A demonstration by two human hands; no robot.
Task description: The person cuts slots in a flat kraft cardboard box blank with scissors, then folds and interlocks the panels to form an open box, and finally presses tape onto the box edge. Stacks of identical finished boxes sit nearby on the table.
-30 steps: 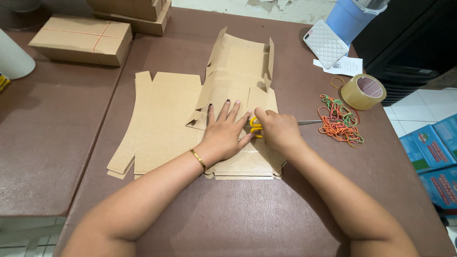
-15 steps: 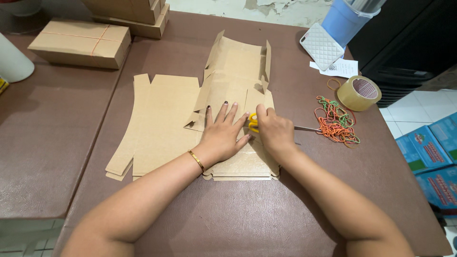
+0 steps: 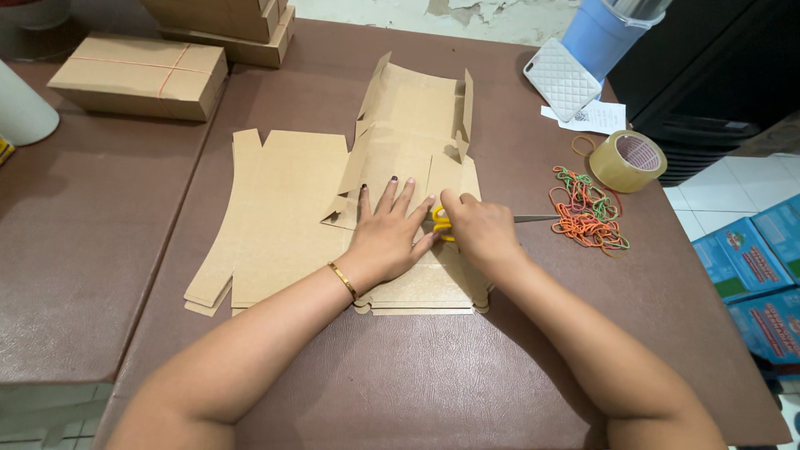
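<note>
A stack of flat cardboard box blanks [image 3: 421, 167] lies in the middle of the brown table [image 3: 400, 375], the top one partly folded up. My left hand [image 3: 390, 235] rests flat on the cardboard, fingers spread. My right hand [image 3: 477, 227] covers yellow-handled scissors [image 3: 440, 223] whose blades [image 3: 537, 219] point right toward a heap of coloured rubber bands [image 3: 588, 213]. I cannot tell whether the scissors are lifted off the cardboard.
More flat blanks [image 3: 275, 217] lie to the left. A banded cardboard box [image 3: 137, 77] and stacked boxes [image 3: 225, 25] sit at the back left. A tape roll [image 3: 629, 161], phone [image 3: 562, 80], paper slip and blue container [image 3: 604, 33] are at the right. Blue cartons [image 3: 758, 275] stand on the floor.
My hands have stayed on the cardboard and scissors; the view has shifted slightly, and my right hand has edged a little left.
</note>
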